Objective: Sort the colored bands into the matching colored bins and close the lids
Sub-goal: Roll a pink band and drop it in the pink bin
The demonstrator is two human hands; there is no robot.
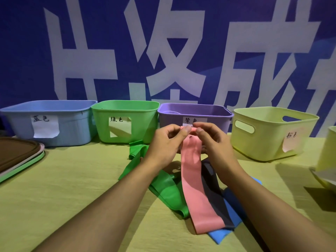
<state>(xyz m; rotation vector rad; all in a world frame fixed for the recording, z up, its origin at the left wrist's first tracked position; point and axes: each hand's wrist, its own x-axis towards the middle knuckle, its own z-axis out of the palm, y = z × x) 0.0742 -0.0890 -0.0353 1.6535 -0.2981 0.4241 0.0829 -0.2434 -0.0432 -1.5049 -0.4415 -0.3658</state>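
We have the pink band (195,188) by its top edge, both hands closed on it. The left hand (166,142) pinches it between thumb and curled fingers at about 10 o'clock of the strip; the right hand (213,142) pinches the same edge at about 2 o'clock. The thumbs nearly meet, so the grip is narrow and only a short stretch of the edge shows between them.

From there the band hangs down toward 6 o'clock and its lower end lies on the table (72,188). It looks thin, limp and light, probably rubbery, so we judge it will sag and stretch rather than hold a shape; taking it by the end, as now, seems right, and lifting it clear before moving should keep it from dragging the others.

Under it lie a dark band (216,193), a blue band (231,211) toward 5 o'clock and a green band (163,190) toward 8 o'clock.

Beyond the hands stand the bins, lids off: blue bin (72,124) at 10 o'clock, green bin (141,124), purple bin (214,115) at 12, and a yellow bin (269,139) at 2, whose label we read as pink. Lids (18,157) are stacked at 9 o'clock.
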